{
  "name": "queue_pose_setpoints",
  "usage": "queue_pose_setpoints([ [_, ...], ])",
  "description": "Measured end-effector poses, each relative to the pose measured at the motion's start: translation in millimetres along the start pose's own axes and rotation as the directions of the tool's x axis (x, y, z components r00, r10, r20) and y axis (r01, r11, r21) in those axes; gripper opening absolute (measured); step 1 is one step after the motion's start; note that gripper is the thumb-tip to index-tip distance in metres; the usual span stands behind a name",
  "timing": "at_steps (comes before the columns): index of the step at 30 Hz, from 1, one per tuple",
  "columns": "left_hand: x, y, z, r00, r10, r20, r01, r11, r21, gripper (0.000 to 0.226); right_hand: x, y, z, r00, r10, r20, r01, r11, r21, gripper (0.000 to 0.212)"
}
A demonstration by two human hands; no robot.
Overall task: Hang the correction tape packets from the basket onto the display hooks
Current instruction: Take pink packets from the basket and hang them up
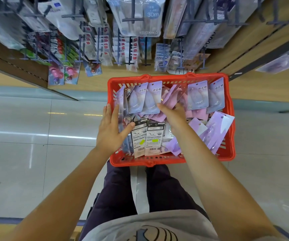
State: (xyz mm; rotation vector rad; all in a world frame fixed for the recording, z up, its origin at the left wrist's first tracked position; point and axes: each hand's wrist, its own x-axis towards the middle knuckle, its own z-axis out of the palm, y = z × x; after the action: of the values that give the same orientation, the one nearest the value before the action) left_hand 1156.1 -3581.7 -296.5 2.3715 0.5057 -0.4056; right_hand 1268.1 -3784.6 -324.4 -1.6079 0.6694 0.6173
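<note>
A red basket stands on the floor in front of me, filled with several correction tape packets. A row of lilac packets stands upright at the far left of it. My left hand lies with straight fingers against the left end of that row, thumb spread. My right hand reaches into the middle, its thumb on the front of the lilac row and its fingers curled in among pink packets; the fingertips are hidden. Two packets lie back side up between my hands.
Display hooks with hanging stationery packets fill the wooden wall beyond the basket. More lilac packets lean against the basket's right side. A dark shelf edge juts out at the left. Tiled floor lies to my left.
</note>
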Motion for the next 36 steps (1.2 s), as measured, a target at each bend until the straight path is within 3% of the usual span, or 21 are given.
queue_pose_setpoints([
  [3,1,0,1,1.0,-0.006,-0.002,0.006,1.0,0.002,0.103,-1,1,-2,0.999,0.028,0.015,-0.03,0.995,0.091,0.105],
  [7,2,3,-1,1.0,-0.011,0.0,0.011,1.0,-0.004,0.104,-8,-9,2,0.994,0.089,0.058,-0.099,0.971,0.217,0.08],
  [11,2,1,1,1.0,-0.008,-0.009,0.008,1.0,-0.006,0.1,0,-15,12,0.995,0.081,0.055,-0.092,0.963,0.253,0.105],
  [14,3,-1,3,1.0,-0.017,-0.008,0.017,1.0,0.004,0.101,3,-19,19,0.994,0.101,0.033,-0.106,0.948,0.302,0.098],
  [20,5,-4,4,1.0,-0.013,-0.006,0.013,1.0,0.017,0.1,10,-8,16,0.995,0.054,0.079,-0.079,0.928,0.365,0.122],
  [21,5,-4,4,1.0,-0.009,-0.006,0.009,1.0,0.016,0.099,7,-9,14,0.996,0.053,0.078,-0.078,0.929,0.361,0.118],
  [26,7,-4,-3,0.999,-0.008,0.032,0.009,1.0,-0.018,0.095,-25,-27,-9,1.0,-0.028,-0.011,0.03,0.927,0.374,0.058],
  [29,7,10,-15,0.999,-0.02,0.04,0.023,0.998,-0.057,0.099,-45,-35,-35,0.998,-0.046,0.051,0.023,0.92,0.39,0.041],
  [32,1,47,-20,0.992,0.109,-0.063,-0.119,0.975,-0.186,0.075,-69,-41,-56,0.989,-0.062,0.136,0.006,0.927,0.376,0.024],
  [34,-1,79,-16,0.993,0.11,0.033,-0.087,0.907,-0.413,0.071,-81,-39,-63,0.982,-0.06,0.18,-0.005,0.941,0.337,0.024],
  [36,-3,109,-7,0.963,0.063,0.264,0.126,0.756,-0.642,0.076,-91,-37,-66,0.978,-0.075,0.196,0.015,0.956,0.292,0.028],
])
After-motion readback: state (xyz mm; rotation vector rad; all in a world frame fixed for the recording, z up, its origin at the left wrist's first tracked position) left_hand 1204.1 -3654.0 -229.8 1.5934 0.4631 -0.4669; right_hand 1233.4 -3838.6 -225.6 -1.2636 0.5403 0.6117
